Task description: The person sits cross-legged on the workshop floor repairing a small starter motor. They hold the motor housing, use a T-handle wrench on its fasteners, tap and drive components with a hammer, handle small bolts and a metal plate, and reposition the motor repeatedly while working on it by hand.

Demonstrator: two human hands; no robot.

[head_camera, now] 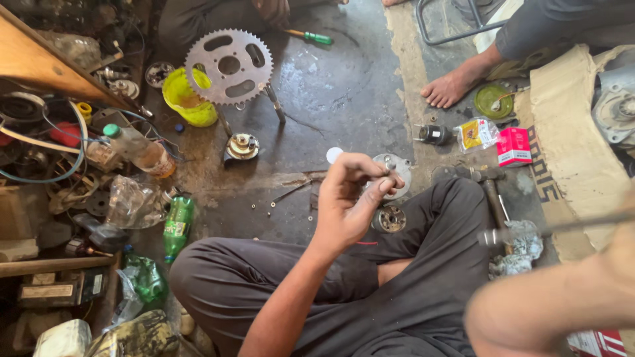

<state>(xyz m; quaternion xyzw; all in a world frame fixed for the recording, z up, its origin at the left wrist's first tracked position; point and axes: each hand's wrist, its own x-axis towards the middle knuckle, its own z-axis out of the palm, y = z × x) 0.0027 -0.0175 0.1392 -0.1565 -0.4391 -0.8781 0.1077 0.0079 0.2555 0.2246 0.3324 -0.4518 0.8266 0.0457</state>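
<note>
1 head-worn view, steeply down and close over crossed legs (370,291) and workshop floor (344,99).

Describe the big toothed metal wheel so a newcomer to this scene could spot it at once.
Start at the dark, oily concrete floor ahead of the seated person's knees. Near the top, beside a yellow-green plastic bowl, lies the large flat grey steel sprocket. Its ring of teeth and curved cut-outs make it the biggest round part there.

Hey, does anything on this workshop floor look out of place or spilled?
Yes: a green bottle lies tipped on its side beside the knee, small washers are scattered loose on the floor, and the concrete looks dark and oil-stained.
</note>
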